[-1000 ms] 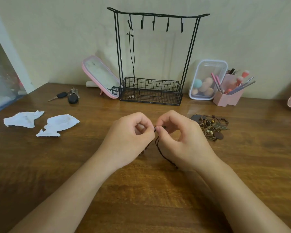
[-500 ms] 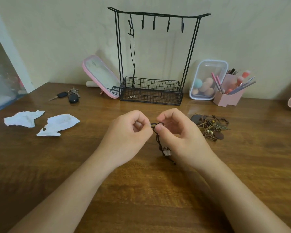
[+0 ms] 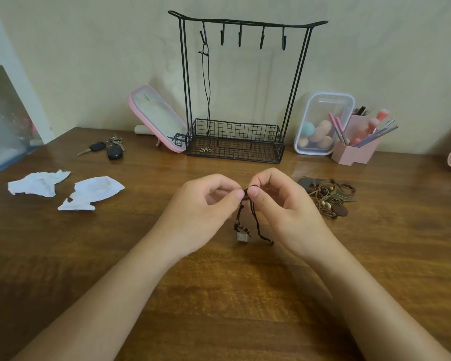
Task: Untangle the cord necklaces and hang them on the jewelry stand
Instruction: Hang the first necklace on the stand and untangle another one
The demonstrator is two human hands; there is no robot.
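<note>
Both hands meet above the middle of the wooden table. My left hand and my right hand each pinch the top of a dark brown cord necklace, whose beads and square metal pendant dangle between them just above the wood. A tangled pile of brown cord necklaces lies to the right of my right hand. The black wire jewelry stand stands at the back, with one black cord necklace hanging from its leftmost hook into the basket; the other hooks are bare.
Two crumpled white papers lie at the left. Car keys and a pink mirror sit left of the stand. A clear box of sponges and a pink brush holder stand at the right.
Both hands have lifted the cord slightly off the table. The beads and pendant, hidden a second ago, now hang in view between the hands.
</note>
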